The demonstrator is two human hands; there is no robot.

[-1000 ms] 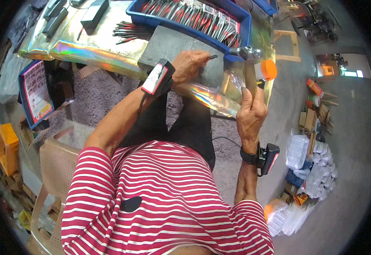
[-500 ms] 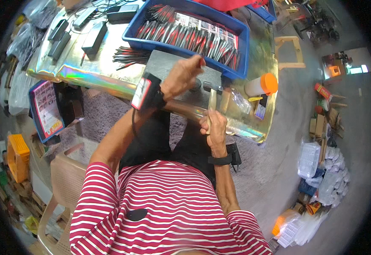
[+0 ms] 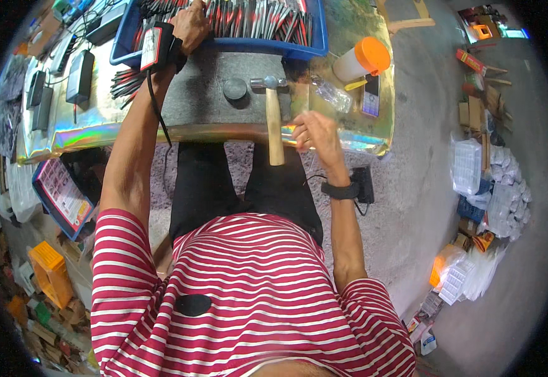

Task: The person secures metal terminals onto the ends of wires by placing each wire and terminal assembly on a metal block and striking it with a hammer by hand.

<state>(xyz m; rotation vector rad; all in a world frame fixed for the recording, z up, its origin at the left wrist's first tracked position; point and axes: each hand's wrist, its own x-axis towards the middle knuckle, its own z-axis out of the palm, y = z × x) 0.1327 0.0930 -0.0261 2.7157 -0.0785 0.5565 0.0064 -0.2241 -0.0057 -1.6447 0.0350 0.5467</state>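
My left hand [image 3: 190,28] reaches over the near wall of a blue bin [image 3: 224,45], above rows of slim black, red and grey pieces [image 3: 255,22]. Its fingertips are largely hidden, so a grip cannot be made out. A hammer [image 3: 274,119] with a pale wooden handle lies with its metal head on the grey slab [image 3: 192,100], the handle jutting past the table's near edge. Right of that handle, apart from it, hovers my right hand [image 3: 318,135], open with loosely bent fingers and nothing in it. A dark round block [image 3: 235,90] sits left of the hammer head.
Right on the table stand an orange-lidded jar [image 3: 362,60], clear plastic wrap [image 3: 332,94] and a small purple-and-white box [image 3: 371,96]. Several black power adapters [image 3: 80,76] and cables lie at the left. More black-and-red pieces [image 3: 126,85] lie beside the bin.
My right hand has let go of the hammer, which now lies on the slab. My left hand has moved left and away from me, from above the slab to the bin. The view has shifted.
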